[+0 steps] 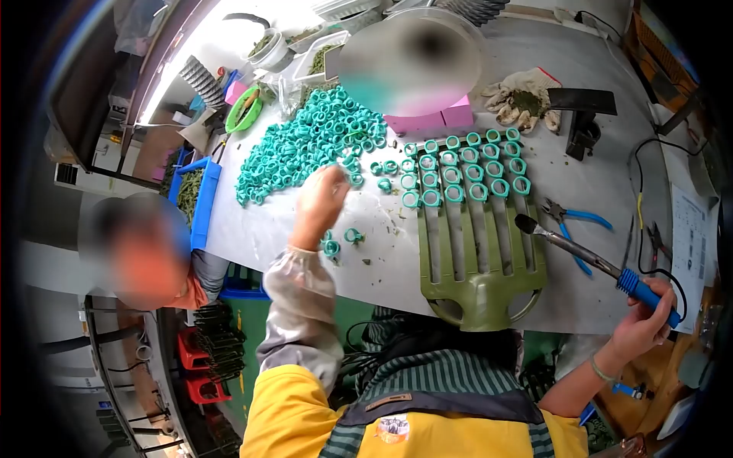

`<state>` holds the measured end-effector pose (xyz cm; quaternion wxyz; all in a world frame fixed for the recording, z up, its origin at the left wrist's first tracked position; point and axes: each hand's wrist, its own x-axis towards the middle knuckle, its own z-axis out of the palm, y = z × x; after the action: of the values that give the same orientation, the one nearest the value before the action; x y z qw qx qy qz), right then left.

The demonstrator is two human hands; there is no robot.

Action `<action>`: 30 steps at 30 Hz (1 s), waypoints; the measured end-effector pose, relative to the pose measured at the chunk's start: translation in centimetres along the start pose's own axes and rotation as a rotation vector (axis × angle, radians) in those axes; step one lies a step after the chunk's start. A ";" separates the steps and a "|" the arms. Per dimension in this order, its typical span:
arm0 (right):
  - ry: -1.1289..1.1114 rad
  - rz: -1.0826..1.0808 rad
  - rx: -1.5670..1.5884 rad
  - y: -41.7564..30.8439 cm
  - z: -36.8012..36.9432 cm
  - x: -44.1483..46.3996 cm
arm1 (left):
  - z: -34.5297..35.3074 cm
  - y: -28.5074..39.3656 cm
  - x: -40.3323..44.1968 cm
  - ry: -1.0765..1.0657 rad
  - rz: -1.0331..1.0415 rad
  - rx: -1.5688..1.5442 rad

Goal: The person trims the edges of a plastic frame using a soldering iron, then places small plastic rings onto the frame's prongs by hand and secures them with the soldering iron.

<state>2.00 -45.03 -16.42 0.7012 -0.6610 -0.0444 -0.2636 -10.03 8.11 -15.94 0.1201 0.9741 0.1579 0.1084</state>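
My left hand [321, 200] is closed, its fingertips pressed together at the edge of a pile of teal plastic rings [305, 141]. Whether a ring sits between those fingers is hidden. In my right hand [643, 324] is a soldering iron [588, 261] with a blue handle and a dark, spoon-like tip, held over the table's right side. That tip hovers beside an olive-green plastic rake head [482, 294], its tines pointing away from me. Rows of teal rings [453, 193] cover the tines' far part. A few loose rings [353, 236] lie near my left wrist.
Blue-handled pliers [574, 221] rest right of the rake head. Behind are a stained work glove [525, 98], a black stand [582, 122] and a pink box [427, 120]. A blue crate [196, 200] stands left, near another person [145, 252]. The iron's cord [682, 294] runs along the right.
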 end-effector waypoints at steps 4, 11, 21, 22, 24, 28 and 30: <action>-0.063 0.008 -0.009 -0.3 1.2 -0.4 | 0.4 -4.9 -5.6 -0.155 -0.040 0.076; -0.089 0.037 0.035 -1.5 2.9 -1.0 | 1.4 -5.2 -6.0 0.070 -0.157 -0.161; -0.147 0.085 0.062 -3.4 5.0 -2.4 | 2.2 -5.2 -6.7 0.208 -0.191 -0.162; -0.145 0.082 0.074 -3.6 5.4 -2.6 | 2.2 -4.8 -6.6 0.202 -0.247 -0.218; -0.137 0.076 0.103 -4.1 6.4 -2.9 | 1.4 -2.2 -6.0 0.193 -0.334 -0.540; -0.190 0.111 0.176 -3.8 7.6 -3.8 | -0.2 3.8 -5.6 -0.111 -0.234 -0.899; -0.222 0.146 0.194 -3.7 8.5 -4.7 | 0.1 6.3 -5.5 -0.190 -0.146 -0.914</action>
<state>-1.15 -35.45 -13.95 0.7700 -0.6165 -0.0985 -0.1317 -13.31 0.50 -15.27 0.5577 0.8134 0.1505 0.0686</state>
